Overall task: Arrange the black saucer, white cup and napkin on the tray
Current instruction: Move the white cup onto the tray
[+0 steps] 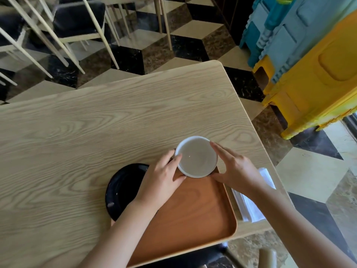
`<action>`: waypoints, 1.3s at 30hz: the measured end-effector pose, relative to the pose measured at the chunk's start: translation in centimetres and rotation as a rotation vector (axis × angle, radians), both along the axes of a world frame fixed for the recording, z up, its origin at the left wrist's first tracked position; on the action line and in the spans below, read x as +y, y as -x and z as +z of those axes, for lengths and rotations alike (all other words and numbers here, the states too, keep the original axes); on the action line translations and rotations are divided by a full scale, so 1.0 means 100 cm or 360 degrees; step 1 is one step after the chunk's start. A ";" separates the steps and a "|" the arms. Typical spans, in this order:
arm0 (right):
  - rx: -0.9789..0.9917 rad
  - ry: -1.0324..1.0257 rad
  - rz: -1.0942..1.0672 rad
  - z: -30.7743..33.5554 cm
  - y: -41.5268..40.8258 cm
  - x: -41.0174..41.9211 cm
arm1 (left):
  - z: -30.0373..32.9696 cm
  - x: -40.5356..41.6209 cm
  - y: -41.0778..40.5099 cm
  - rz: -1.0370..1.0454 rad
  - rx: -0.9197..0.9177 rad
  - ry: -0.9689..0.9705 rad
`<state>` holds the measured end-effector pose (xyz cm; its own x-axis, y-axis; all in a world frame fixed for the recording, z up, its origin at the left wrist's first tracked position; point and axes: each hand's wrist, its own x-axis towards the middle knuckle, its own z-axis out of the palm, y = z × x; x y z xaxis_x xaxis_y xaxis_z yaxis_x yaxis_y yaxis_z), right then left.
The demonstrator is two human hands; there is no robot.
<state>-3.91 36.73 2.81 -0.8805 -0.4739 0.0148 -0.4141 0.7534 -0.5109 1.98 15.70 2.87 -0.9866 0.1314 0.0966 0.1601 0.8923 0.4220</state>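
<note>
You held the white cup [197, 156] between both hands, left hand [162, 178] and right hand [234, 167] clasping its sides, at the tray's [193, 213] far edge (black saucer [123, 188] left, overlapping the tray; napkin [249, 204] right on the table [96, 120]).

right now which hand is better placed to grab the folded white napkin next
Right. The right hand sits beside the folded white napkin, which lies on the light wooden table just right of the brown wooden tray. The left hand would have to cross it.
</note>
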 end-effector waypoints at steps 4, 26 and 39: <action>-0.0039 0.0005 0.0044 -0.007 -0.010 0.001 | -0.008 0.001 -0.011 0.0013 -0.0066 0.0018; -0.0002 -0.0024 0.0031 -0.012 -0.012 0.009 | -0.014 0.011 -0.017 0.0075 -0.0079 0.0047; -0.0116 -0.0384 -0.0716 -0.020 -0.078 0.076 | -0.011 0.098 -0.065 -0.0608 -0.0129 0.0168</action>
<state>3.92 44.28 0.76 -0.9926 -0.0306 -0.1171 0.0080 0.9487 -0.3162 8.48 25.48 1.74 -0.8687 0.4951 -0.0133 0.4586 0.8142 0.3559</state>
